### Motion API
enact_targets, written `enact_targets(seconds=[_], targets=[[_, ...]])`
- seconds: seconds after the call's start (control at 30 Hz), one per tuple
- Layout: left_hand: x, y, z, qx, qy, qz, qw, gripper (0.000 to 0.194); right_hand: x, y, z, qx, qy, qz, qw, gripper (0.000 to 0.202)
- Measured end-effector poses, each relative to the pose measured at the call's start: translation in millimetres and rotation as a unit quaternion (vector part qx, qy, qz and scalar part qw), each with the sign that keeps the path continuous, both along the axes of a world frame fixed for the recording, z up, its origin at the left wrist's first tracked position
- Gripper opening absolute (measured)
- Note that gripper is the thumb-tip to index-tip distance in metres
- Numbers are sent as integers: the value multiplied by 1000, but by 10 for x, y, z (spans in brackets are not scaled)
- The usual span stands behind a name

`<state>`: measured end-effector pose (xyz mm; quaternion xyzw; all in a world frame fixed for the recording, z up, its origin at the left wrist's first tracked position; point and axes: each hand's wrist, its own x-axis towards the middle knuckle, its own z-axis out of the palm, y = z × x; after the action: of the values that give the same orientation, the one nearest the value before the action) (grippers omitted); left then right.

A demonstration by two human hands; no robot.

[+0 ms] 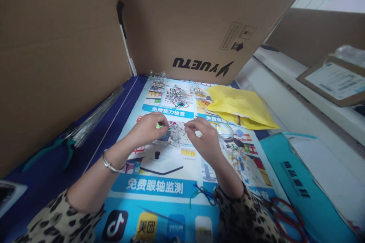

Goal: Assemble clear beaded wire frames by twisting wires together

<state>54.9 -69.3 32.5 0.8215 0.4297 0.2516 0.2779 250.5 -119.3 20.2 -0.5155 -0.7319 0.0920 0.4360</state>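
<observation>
My left hand (152, 128), with a silver bangle (110, 162) at the wrist, is closed in a pinch. My right hand (203, 136) pinches too, a short way off to the right. What the fingertips hold is too fine to make out. Just below and between them lies a tangle of thin wire pieces (179, 136), with a bit of pink near the left fingertips. Farther back sits another pile of wire pieces (178, 93). A coil of clear line (225, 131) lies just right of my right hand.
A printed poster (162, 165) covers the table. Cardboard panels (176, 19) stand behind and to the left. At left are green-handled pliers (68, 153) and a wire bundle (92, 121). To the right are a yellow bag (242, 106), red-handled scissors (288, 216) and a teal package (296, 174).
</observation>
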Motion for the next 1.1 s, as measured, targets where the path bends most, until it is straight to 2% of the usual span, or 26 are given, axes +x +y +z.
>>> enact_targets(seconds=[0.13,0.27,0.57,0.87,1.0,1.1], targets=[[8,3,-5,-4,5,25,1000,10,-112,-52,-63,42,-89,6,995,9],[14,-5,3,-2,16,40,999,10,-147,-39,-165,49,-153,-12,987,5],[33,-6,-40,5,15,24,1000,10,-183,-37,-201,79,-285,-47,954,9],[13,17,-87,14,13,21,1000,10,-130,-16,-269,103,-223,-43,968,11],[19,37,-138,37,50,42,997,10,-132,4,-300,72,-107,-17,991,12],[47,38,-190,91,68,41,993,12,-141,18,-304,18,-15,-13,1000,11]])
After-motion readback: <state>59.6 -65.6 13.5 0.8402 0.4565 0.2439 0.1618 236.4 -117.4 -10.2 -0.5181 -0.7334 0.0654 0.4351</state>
